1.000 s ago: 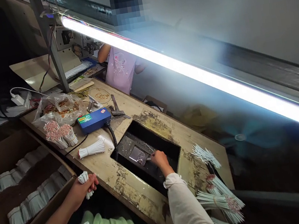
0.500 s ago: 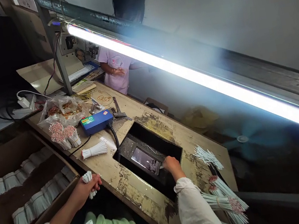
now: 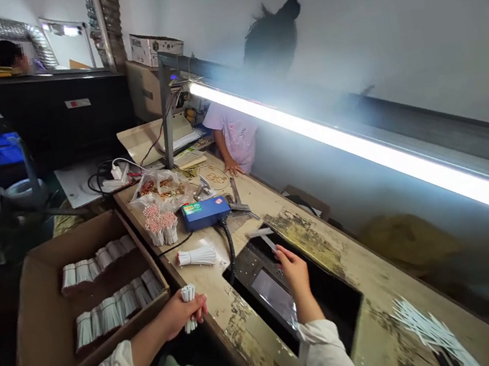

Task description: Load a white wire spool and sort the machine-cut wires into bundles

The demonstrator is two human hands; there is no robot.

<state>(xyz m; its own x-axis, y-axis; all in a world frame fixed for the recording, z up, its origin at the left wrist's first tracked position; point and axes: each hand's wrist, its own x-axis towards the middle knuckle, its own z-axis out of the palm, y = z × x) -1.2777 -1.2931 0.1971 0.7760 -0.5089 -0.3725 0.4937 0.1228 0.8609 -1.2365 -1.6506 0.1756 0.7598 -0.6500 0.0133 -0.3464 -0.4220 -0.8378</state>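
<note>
My left hand [image 3: 190, 314] is wrapped round a bundle of white sticks [image 3: 188, 293] beside the table's near edge. In my right hand [image 3: 291, 262] is a thin, flat, pale T-shaped tool [image 3: 267, 238], pinched above the dark recess in the table. Below that hand a black device with a glossy screen [image 3: 275, 293] sits in the recess. A tied bundle of white sticks [image 3: 197, 256] lies on the table, left of the recess. Bundles with pinkish tips [image 3: 160, 225] stand behind it, next to a blue box [image 3: 206, 213].
An open cardboard box [image 3: 40, 304] with rows of bundles stands at the left. Loose white sticks [image 3: 431, 333] lie at the right. A lit tube lamp [image 3: 360, 145] crosses above the table [image 3: 265, 361]. A person in a pink shirt [image 3: 236, 134] touches its far end.
The view has turned left, showing more of the box and the room. My right hand has moved up the recess with the tool. The person's hand has come down onto the table.
</note>
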